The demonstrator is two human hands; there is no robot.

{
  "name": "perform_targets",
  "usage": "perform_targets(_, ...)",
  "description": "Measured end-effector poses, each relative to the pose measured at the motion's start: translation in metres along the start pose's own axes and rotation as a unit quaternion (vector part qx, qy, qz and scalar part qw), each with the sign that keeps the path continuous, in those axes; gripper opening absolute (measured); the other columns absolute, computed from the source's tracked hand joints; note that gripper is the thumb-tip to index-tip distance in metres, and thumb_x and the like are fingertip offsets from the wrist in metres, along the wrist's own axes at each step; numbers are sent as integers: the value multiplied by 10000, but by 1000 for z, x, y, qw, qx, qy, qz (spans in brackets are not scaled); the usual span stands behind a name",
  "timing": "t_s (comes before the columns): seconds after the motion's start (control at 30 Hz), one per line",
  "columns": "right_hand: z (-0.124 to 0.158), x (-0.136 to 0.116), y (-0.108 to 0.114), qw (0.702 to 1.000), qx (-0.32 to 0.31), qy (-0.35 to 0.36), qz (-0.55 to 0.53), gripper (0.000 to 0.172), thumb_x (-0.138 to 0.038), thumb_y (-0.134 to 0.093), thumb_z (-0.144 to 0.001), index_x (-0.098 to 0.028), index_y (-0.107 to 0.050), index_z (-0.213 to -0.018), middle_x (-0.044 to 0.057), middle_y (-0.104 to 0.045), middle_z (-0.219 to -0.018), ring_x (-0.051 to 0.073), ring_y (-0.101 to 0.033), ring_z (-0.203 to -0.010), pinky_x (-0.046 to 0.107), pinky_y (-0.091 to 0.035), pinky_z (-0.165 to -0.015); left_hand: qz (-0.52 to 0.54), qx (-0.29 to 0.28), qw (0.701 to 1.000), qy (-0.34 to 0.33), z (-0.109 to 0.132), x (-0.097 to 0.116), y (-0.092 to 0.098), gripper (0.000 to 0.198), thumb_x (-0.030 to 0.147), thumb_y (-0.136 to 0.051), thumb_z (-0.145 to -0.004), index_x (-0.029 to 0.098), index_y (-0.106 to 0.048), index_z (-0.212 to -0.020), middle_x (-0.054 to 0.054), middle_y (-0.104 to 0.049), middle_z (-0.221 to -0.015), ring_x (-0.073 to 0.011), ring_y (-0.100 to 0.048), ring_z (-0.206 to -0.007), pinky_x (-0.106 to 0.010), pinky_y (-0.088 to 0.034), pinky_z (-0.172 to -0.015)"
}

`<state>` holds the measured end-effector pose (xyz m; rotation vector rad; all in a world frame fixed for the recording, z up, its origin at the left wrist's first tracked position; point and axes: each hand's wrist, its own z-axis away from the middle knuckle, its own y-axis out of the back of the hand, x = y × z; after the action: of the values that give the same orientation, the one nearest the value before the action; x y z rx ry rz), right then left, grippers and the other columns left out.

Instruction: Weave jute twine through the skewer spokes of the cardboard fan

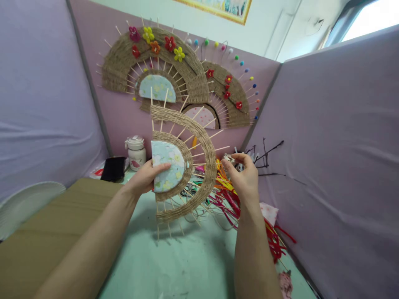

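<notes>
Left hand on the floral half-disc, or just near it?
Touching. The head view shows the left hand gripping the floral half-disc, thumb pressed flat on its face with no gap.

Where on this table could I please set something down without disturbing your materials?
The green tabletop is bare between your forearms, below the woven fan in your left hand. The brown cardboard at the left is bare too. It is crowded beyond your right hand, where red and orange strips pile along the partition.

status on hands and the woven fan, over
Left hand grips woven fan by its floral centre. Right hand pinched near stick tips, hold unclear. Red strips heaped beneath.
</notes>
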<state>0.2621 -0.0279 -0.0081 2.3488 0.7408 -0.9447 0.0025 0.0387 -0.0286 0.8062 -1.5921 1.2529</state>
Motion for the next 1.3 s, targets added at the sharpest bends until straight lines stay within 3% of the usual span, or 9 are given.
perform_targets(0.07,2,-4,0,998,-6,31,60,348,-464,-691,-722,-205,-665,-953,95,-692,-1038,291,-576,-1022,461,-384,-952,-22,-6,1000,5,1,0,-1,362,225,-827,-659,129,-712,-989,-144,-774,-968,-299,-747,-845,-347,-628,-702)
perform_targets(0.23,9,-7,-2,972,-191,46,130,168,-398,-609,-822,-248,-683,-813,42,-718,-957,293,-558,-1090,555,-175,-1087,-70,-43,997,8,3,-3,-1,349,282,-843,-652,133,-726,-945,-141,-773,-943,-267,-742,-764,-297,-611,-609)
perform_targets(0.33,8,-4,1,966,-230,37,113,223,-381,-566,-842,-234,-657,-702,22,-694,-814,253,-587,-967,494,-267,-1050,-75,-55,996,9,2,-4,1,361,293,-858,-632,133,-737,-932,-140,-773,-940,-242,-733,-717,-275,-598,-582)
perform_targets(0.47,3,3,4,973,-223,15,50,228,-384,-581,-812,-221,-670,-681,20,-689,-757,218,-591,-829,365,-419,-858,-63,-41,997,21,1,-4,1,352,277,-853,-623,130,-739,-921,-147,-773,-917,-232,-724,-667,-274,-591,-553)
perform_targets(0.73,1,11,0,977,-207,-11,-47,234,-392,-588,-812,-198,-704,-753,30,-707,-740,202,-606,-714,317,-446,-715,-48,-42,998,25,1,-4,1,314,242,-821,-670,123,-717,-942,-159,-767,-899,-266,-741,-735,-295,-603,-599)
perform_targets(0.87,1,5,4,997,-59,13,46,267,-444,-567,-839,-208,-683,-791,56,-698,-817,239,-606,-836,373,-433,-829,-59,-44,997,24,0,-4,2,351,273,-836,-661,120,-718,-953,-157,-769,-933,-251,-738,-732,-288,-601,-603)
perform_targets(0.97,3,-1,5,987,53,52,142,332,-513,-538,-862,-212,-678,-847,95,-659,-952,283,-563,-978,455,-368,-944,-71,-50,996,33,2,-5,-2,396,296,-857,-643,130,-719,-975,-141,-773,-965,-244,-739,-760,-285,-603,-629)
perform_targets(1.17,9,1,-7,970,-77,85,214,365,-459,-416,-952,-230,-684,-855,83,-654,-1133,294,-480,-1140,564,-139,-1098,-71,-92,991,61,8,-9,-15,405,298,-866,-628,150,-721,-975,-125,-774,-987,-265,-735,-873,-313,-599,-724)
perform_targets(1.3,6,3,-7,974,-83,46,204,352,-411,-409,-957,-228,-691,-854,77,-677,-1119,286,-474,-1149,576,-91,-1114,-73,-100,990,70,9,-10,-18,430,302,-871,-618,150,-714,-989,-126,-772,-997,-271,-732,-896,-330,-592,-754)
